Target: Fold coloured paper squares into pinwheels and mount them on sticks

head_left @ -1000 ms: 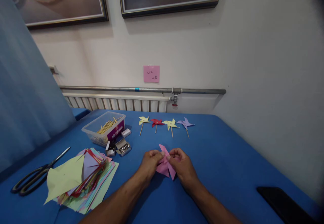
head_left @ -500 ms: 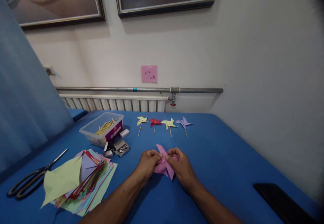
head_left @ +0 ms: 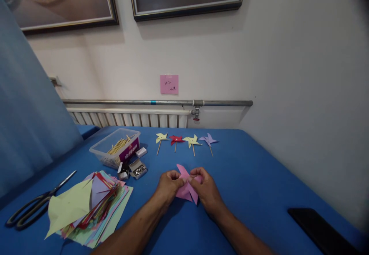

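A pink paper pinwheel [head_left: 186,190] is held between both hands above the blue table, its blades folded in toward the middle. My left hand [head_left: 170,185] pinches its left side, the thumb near the centre. From the right, my right hand [head_left: 205,187] grips it with thumb and fingers closed, the thumb also close to the centre. No stick shows on this pinwheel. Beyond the hands lie several finished pinwheels on sticks: a yellow pinwheel [head_left: 161,137], a red pinwheel [head_left: 176,139], another yellow pinwheel [head_left: 192,141] and a purple pinwheel [head_left: 209,139].
Left of my hands, a clear plastic box [head_left: 99,149] holds wooden sticks. Beside it are an open box of metal pins [head_left: 140,170] and a small white box [head_left: 141,152]. A coloured paper stack [head_left: 115,212] and scissors [head_left: 43,199] lie nearer; a black flat object [head_left: 319,230] is at right.
Both hands stay on the pink pinwheel in nearly the same place. My left thumb has shifted slightly on the paper, and the camera view has moved a little.
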The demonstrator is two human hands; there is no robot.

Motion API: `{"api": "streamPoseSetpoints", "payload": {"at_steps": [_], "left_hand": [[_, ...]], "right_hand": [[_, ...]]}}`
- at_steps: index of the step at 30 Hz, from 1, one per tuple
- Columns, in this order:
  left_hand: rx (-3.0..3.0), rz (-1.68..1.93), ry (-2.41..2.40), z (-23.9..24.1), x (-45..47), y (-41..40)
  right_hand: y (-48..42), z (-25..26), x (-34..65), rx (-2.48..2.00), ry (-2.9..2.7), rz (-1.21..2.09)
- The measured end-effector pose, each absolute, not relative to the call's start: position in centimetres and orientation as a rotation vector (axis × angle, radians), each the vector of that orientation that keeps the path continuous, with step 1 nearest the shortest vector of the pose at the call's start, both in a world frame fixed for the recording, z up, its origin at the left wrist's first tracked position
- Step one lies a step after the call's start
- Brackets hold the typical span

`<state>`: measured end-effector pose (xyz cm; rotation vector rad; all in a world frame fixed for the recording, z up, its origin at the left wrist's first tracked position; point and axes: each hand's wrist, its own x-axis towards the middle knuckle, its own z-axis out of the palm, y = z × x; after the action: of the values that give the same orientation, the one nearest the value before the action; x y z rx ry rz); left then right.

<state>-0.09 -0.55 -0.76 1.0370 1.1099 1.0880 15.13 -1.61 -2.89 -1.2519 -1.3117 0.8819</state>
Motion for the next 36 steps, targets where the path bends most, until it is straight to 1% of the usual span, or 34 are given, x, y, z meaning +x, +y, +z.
{"api": "streamPoseSetpoints", "payload": {"at_steps": [10, 14, 19, 29, 36], "left_hand": [[1.025, 1.043, 1.101, 0.0, -0.4, -0.8], [1.048, 1.029, 1.119, 0.0, -0.4, -0.7], [1.052, 1.041, 1.119, -0.1, -0.2, -0.7], [1.059, 1.029, 1.098, -0.6, -0.4, -0.5], [0.885, 1.153, 1.075, -0.5, -1.2, 0.1]], "right_hand": [[-1.8, -2.6, 15.1, -1.245, -1.326, 0.981], [-2.0, -2.3, 15.0, -1.224, -1.303, 1.037], [-1.8, -2.4, 14.9, -1.216, -1.270, 1.002], [-2.0, -2.4, 14.8, -1.169, -1.206, 1.114], [-2.6, -1.9, 15.0, -0.957, -1.258, 1.241]]}}
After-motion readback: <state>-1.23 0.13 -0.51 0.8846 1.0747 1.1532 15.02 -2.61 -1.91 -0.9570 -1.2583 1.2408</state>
